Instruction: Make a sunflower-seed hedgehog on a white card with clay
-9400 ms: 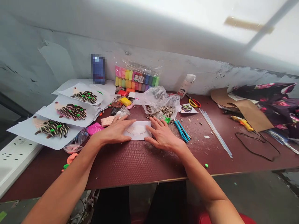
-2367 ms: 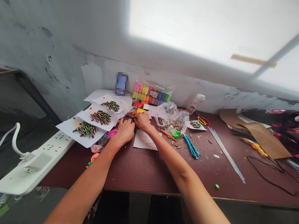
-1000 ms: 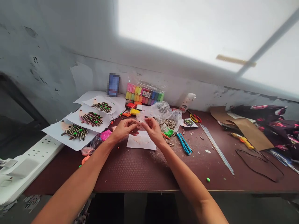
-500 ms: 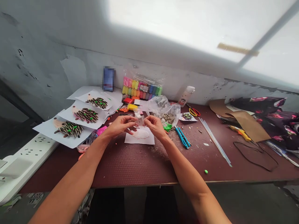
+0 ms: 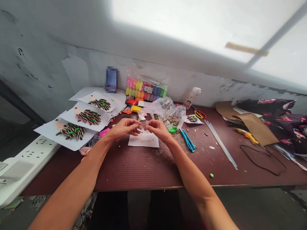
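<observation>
My left hand (image 5: 126, 128) and my right hand (image 5: 158, 128) are raised close together over a white sheet (image 5: 144, 141) that bears a brown outline drawing. Between the fingertips of both hands stretches a small clear plastic piece (image 5: 144, 125), its shape hard to make out. The fingers of each hand are pinched on it. Just right of my right hand, striped seeds (image 5: 173, 120) lie in an open clear bag (image 5: 165, 103), beside a green lump (image 5: 172, 129). A blue cutter (image 5: 188, 140) rests farther right.
Papers with seed hedgehogs (image 5: 72, 131) overlap at the left, near a white power strip (image 5: 31, 156). Coloured clay packs (image 5: 146, 91), a yellow clay pack (image 5: 136, 108) and a bottle (image 5: 192, 97) stand behind. Scissors (image 5: 199, 114), clear sticks (image 5: 222, 145) and a glue gun (image 5: 250, 138) lie right.
My two hands have drawn slightly closer together, with the clear piece still between them. The camera view has shifted slightly.
</observation>
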`<action>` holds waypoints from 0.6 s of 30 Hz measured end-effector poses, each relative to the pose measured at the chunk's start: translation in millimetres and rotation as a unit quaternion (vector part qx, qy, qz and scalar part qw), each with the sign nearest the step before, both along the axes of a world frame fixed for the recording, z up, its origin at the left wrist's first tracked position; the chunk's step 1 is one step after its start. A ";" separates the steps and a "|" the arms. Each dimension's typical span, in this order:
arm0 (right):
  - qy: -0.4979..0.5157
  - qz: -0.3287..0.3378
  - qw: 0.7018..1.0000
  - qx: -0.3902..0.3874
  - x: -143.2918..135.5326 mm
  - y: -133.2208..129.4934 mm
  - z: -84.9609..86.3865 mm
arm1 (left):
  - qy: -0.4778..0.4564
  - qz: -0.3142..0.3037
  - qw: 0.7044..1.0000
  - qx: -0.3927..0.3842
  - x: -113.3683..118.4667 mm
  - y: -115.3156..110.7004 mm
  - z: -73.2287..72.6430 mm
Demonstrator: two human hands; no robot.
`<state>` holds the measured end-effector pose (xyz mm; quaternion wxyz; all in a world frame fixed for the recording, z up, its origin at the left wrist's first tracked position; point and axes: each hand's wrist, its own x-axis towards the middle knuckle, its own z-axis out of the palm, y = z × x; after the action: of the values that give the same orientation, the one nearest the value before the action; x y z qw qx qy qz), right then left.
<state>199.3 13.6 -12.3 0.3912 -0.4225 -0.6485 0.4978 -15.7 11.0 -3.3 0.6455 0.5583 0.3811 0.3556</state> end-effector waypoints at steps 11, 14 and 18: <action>0.031 -0.054 0.994 0.085 -4.7 1.1 -5.9 | -0.057 0.022 0.998 -0.012 -0.5 3.8 -8.5; 0.048 -0.060 0.992 0.101 -6.7 1.5 -7.5 | -0.052 0.028 0.998 -0.012 -0.9 4.6 -9.3; 0.040 -0.070 0.995 0.059 -5.7 2.9 -12.5 | -0.044 0.031 0.999 -0.002 0.0 3.5 -7.6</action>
<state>193.6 16.5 -24.8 0.4753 -0.4229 -0.6292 0.4466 -15.6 14.5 -11.0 0.6514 0.5285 0.3700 0.3994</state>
